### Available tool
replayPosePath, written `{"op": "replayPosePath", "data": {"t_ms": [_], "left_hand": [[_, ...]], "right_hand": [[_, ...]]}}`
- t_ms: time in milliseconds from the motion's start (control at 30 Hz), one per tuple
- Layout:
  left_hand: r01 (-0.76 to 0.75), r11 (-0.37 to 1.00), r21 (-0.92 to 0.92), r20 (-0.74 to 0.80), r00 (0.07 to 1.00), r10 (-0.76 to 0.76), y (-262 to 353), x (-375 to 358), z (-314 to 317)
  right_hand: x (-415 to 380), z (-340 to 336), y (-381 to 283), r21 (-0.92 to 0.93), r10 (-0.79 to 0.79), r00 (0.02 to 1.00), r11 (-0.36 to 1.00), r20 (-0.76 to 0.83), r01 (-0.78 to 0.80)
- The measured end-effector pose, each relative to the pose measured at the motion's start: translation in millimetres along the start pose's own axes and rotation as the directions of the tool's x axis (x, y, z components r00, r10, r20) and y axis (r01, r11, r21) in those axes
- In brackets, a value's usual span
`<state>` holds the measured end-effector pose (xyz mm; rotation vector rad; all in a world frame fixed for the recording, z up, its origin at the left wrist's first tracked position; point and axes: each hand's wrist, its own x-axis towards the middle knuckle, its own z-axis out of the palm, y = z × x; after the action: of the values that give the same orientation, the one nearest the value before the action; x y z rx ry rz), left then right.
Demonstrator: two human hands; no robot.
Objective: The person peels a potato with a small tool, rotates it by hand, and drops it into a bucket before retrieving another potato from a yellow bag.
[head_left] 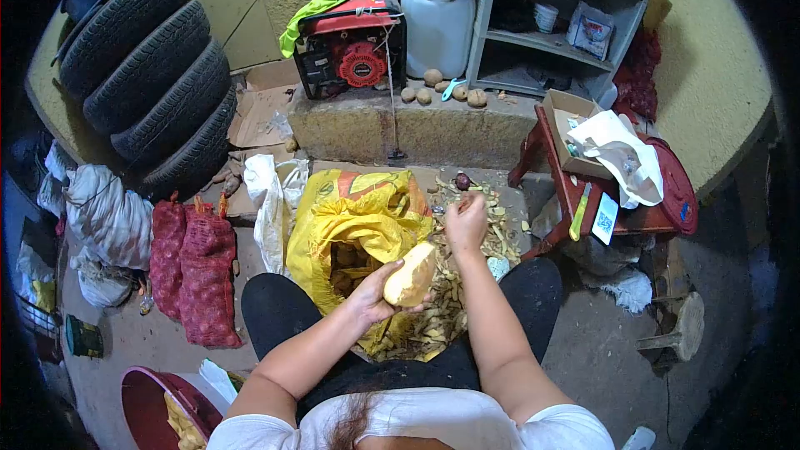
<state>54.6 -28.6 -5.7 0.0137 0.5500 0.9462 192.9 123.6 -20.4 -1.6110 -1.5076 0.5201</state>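
A large, pale yellow peeled potato (411, 275) lies in my left hand (372, 296), whose fingers are wrapped round it from below. My right hand (466, 223) is a closed fist, raised to the right of the potato and apart from it. What the fist holds, if anything, is hidden. Beneath both hands a heap of peelings (450, 304) spreads over the floor between my knees. Just beyond my left hand stands an open yellow sack (350, 225) with potatoes showing in its dark mouth. A dark red onion (463, 181) sits past my right hand.
Red net bags of onions (207, 275) and stacked tyres (158, 67) stand at the left. A maroon tub (142, 396) is near my left elbow. Ahead, several potatoes (424, 96) and a generator (354, 46) rest on a ledge. A red stool (554, 146) at right carries a box and knife.
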Motion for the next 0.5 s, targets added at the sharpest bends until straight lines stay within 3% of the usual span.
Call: {"op": "replayPosePath", "data": {"t_ms": [33,67,167,200,233,267,300,367,433,467,500], "left_hand": [[0.005,1.0,0.007,-0.003,1.0,-0.005,0,-3,4],[-0.006,1.0,0.004,0.018,1.0,0.006,0,-7,9],[-0.06,0.998,-0.033,0.007,0.998,0.06,10,1,-2],[-0.133,0.991,-0.003,-0.065,0.989,0.133,12,4,-6],[-0.201,0.979,0.032,-0.135,0.97,0.204,15,6,-7],[-0.231,0.973,0.017,-0.219,0.948,0.229,19,8,-7],[-0.242,0.97,-0.01,-0.203,0.951,0.235,24,13,-16],[-0.318,0.948,-0.017,-0.182,0.933,0.31,31,11,-11],[-0.33,0.941,-0.08,-0.175,0.934,0.313,38,11,-13],[-0.337,0.93,-0.148,-0.171,0.935,0.312,40,10,-15],[-0.337,0.929,-0.151,-0.173,0.935,0.311,39,8,-16]], "right_hand": [[10,4,16,-0.06,-0.036,0.993,0.998,-0.115,0.029],[17,5,25,-0.04,0.075,0.99,0.996,-0.116,-0.08],[17,-6,14,-0.003,0.122,0.982,0.992,-0.148,-0.123],[10,-19,-7,0.146,0.154,0.988,0.978,-0.028,-0.148],[5,-20,-12,0.143,0.149,0.989,0.979,-0.023,-0.144],[0,-19,-13,0.361,0.017,0.962,0.925,0.274,-0.119],[-7,-20,-16,0.555,-0.175,0.844,0.816,0.506,-0.163],[-30,-51,-55,0.427,-0.272,0.517,0.88,0.812,-0.208],[-42,-44,-46,0.397,-0.353,0.386,0.917,0.853,-0.04],[-41,-32,-32,0.361,-0.382,0.484,0.922,0.787,0.141],[-36,-36,-34,0.359,-0.38,0.481,0.923,0.79,0.139]]}}
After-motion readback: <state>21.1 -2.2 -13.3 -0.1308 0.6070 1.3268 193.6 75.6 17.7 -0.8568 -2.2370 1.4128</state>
